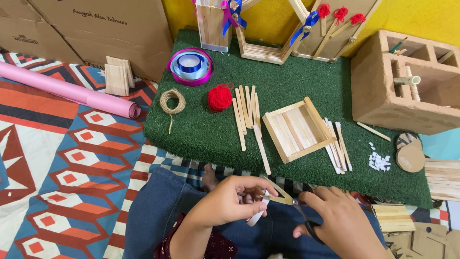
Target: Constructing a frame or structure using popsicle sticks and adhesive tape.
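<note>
My left hand [232, 201] pinches a small white strip of paper [256, 216] over my lap. My right hand [335, 218] grips a pair of scissors [287, 199], whose blades point left toward the strip and touch it. Just beyond my hands lies a green turf mat [206, 129]. On it sit a shallow tray made of wooden sticks [298, 129], loose wooden sticks [247, 117], a ball of red yarn [220, 98] and small white paper bits [379, 161].
A coil of twine [172, 102] and stacked ribbon rolls [189, 65] rest on the mat's left. A hollow brown block [383, 96] stands right. A pink paper roll [67, 88], cardboard boxes [110, 29] and stick crafts [268, 33] lie behind, on a patterned rug [57, 177].
</note>
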